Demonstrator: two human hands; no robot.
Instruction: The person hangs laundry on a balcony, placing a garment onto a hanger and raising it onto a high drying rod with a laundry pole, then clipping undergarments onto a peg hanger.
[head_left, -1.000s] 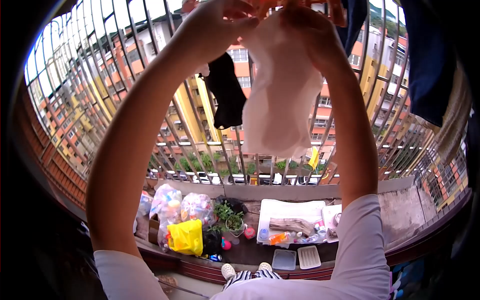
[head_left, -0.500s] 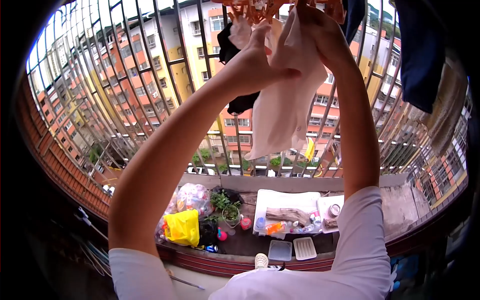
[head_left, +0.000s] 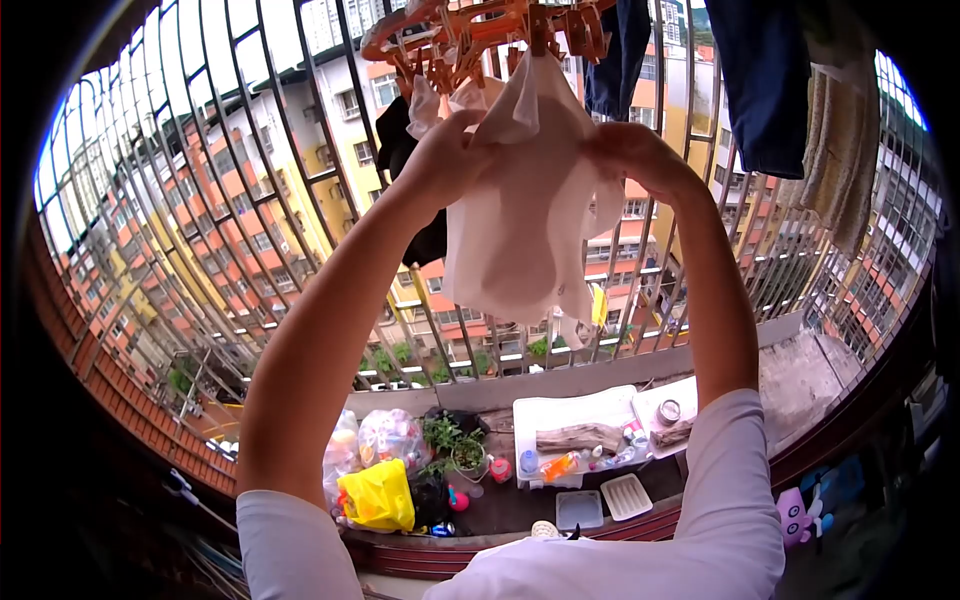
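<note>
A thin white cloth (head_left: 520, 220) hangs from an orange clothes peg (head_left: 541, 30) on a round orange peg hanger (head_left: 440, 35). My left hand (head_left: 448, 165) is closed on the cloth's left edge, with the fingertips partly behind the fabric. On the opposite side, my right hand (head_left: 640, 158) pinches the right edge. Between both hands the cloth is spread, its lower end loose. Behind it to the left hang a black garment (head_left: 428, 240) and a small white piece (head_left: 424, 105) from the same hanger.
Metal window bars (head_left: 270, 190) stand ahead. Dark blue trousers (head_left: 765, 90) and a beige towel (head_left: 840, 150) hang at right. On the ledge below are a yellow bag (head_left: 377, 497), a potted plant (head_left: 467, 455), a white foam tray (head_left: 530, 415) and two small trays (head_left: 580, 510).
My right hand has come down from the pegs to the cloth's right edge. My left hand now grips the left edge, and the cloth is spread wider. The view has shifted.
</note>
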